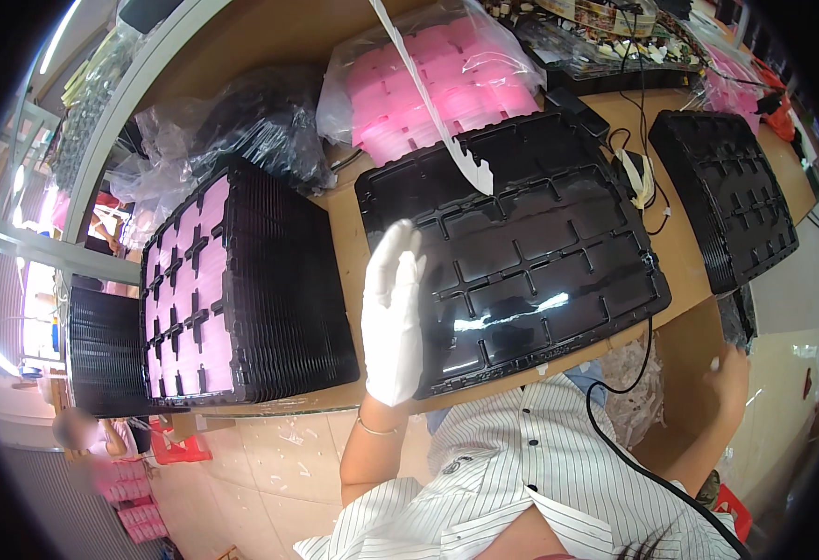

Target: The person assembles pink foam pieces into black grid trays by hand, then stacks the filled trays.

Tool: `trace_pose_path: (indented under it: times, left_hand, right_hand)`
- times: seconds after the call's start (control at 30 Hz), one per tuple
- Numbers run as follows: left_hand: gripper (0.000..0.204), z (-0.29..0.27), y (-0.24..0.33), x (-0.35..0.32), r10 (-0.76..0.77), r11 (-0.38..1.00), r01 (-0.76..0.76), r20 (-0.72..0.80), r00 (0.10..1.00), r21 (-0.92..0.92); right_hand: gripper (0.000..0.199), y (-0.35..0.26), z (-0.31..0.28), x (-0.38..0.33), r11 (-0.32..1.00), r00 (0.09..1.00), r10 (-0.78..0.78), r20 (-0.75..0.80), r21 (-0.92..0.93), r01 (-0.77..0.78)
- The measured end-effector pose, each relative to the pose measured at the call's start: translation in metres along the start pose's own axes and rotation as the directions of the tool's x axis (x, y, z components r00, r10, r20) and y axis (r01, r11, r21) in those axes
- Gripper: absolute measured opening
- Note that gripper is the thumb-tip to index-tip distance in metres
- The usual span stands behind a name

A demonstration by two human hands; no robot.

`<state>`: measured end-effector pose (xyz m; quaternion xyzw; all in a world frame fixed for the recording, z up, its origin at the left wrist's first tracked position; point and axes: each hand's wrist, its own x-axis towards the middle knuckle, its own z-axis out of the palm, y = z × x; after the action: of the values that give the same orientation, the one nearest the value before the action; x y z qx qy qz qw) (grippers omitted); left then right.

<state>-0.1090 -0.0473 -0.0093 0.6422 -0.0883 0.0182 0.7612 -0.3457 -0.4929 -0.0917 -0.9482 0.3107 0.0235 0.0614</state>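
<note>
Crowded wooden table (685, 252), black compartment tray stack (522, 252) at centre.
Gloved left hand (393, 313) flat on tray's left edge, fingers together and extended; right hand (729, 373) right of tray, below table edge, grip unclear. Glossy top tray may slip off.

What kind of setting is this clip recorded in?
Most likely a factory packing or assembly bench: stacks of black moulded trays, a bag of pink foam inserts, and a white-gloved left hand resting on an empty compartment tray.
</note>
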Motion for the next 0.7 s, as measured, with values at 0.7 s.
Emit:
trace_pose_path:
  times: [0.7]
  left_hand:
    - [0.087,0.036,0.047,-0.052,-0.079,0.938,0.104,0.088,0.993,-0.330]
  right_hand:
    - [0.079,-0.376,-0.075,-0.049,-0.181,0.047,-0.947,-0.319,0.647,0.741]
